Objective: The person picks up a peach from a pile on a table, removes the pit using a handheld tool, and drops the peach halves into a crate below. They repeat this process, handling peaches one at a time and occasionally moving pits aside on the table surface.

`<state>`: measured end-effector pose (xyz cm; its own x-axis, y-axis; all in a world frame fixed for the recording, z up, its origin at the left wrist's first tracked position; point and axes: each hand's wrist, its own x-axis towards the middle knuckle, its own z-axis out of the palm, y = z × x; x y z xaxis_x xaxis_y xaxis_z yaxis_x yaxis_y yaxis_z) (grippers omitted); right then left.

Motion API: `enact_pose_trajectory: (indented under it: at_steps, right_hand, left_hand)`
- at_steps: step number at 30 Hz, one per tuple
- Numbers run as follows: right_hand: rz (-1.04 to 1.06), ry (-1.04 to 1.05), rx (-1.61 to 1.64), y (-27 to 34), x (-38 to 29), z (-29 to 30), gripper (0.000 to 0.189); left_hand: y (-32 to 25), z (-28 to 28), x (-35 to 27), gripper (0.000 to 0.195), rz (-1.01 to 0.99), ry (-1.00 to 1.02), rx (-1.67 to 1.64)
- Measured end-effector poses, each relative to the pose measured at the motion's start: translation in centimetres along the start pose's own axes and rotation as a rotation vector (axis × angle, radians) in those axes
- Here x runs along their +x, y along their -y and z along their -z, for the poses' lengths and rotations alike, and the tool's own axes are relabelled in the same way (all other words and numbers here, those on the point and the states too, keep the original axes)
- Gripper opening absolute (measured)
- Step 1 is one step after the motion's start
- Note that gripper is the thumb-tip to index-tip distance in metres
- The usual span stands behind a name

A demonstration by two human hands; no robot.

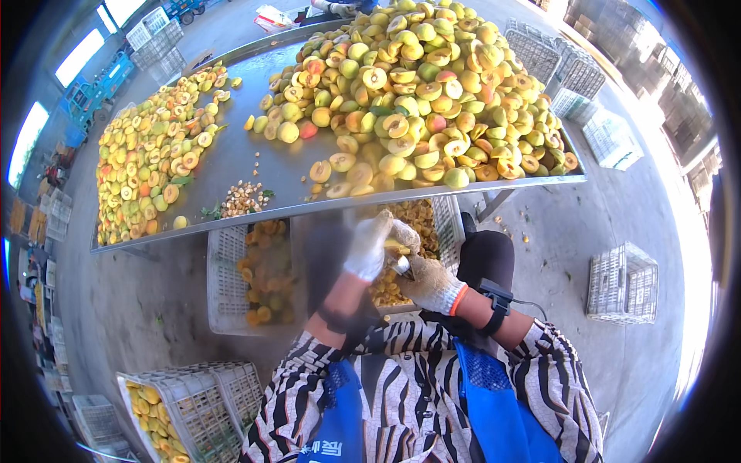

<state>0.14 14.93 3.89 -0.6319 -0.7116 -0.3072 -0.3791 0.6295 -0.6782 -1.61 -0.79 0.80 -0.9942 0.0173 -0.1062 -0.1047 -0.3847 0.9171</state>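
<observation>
Both my hands, in white knit gloves with tan coated palms, meet over a crate just below the metal table's front edge. My left hand (379,243) holds a piece of yellow fruit (397,247). In my right hand (429,280) is a small tool (400,265) with a pale, shiny part, its tip close to the fruit; its exact kind cannot be told. Under my hands a plastic crate (448,231) holds many cut fruit halves. On the metal table (243,150) lies a large heap of halved and whole peach-like fruit (417,98).
A second fruit pile (156,156) and a small heap of pits (243,199) lie on the table's left part. Fruit crates stand below the table (228,283) and at lower left (197,399). Another crate (624,283) stands at right. Part of another person (341,8) shows beyond the table.
</observation>
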Motion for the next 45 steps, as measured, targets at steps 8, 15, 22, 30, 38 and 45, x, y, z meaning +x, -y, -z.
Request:
enact_pose_trajectory:
  at_steps: [8, 15, 22, 30, 38, 45]
  right_hand:
    - [0.058, -0.144, 0.419, -2.7, 1.9, -2.0, 0.024]
    - [-0.187, -0.164, 0.616, -1.0, 2.4, -1.9, 0.023]
    - [0.380, -0.470, 0.174, -2.8, 3.3, -1.6, 0.065]
    - [-0.281, 0.058, -0.147, -5.5, 2.8, -0.7, 0.029]
    - [-0.274, -0.010, -0.193, -6.4, 3.8, -1.1, 0.029]
    - [-0.286, -0.076, -0.152, -7.3, 5.2, -1.9, 0.028]
  left_hand:
    - [0.9, 1.0, 0.6, 0.050, -0.016, 0.044, 0.001]
    - [2.6, 1.6, 1.6, 0.043, 0.021, 0.030, -0.317]
    - [4.7, 2.5, 2.5, 0.038, 0.235, -0.039, -0.602]
    - [-1.3, 6.7, 1.6, 0.068, -0.363, -0.029, -0.016]
    - [-6.8, 17.0, 4.3, 0.046, -0.281, -0.704, 1.483]
    - [-5.7, 16.2, 16.0, 0.061, 0.165, -0.266, 1.500]
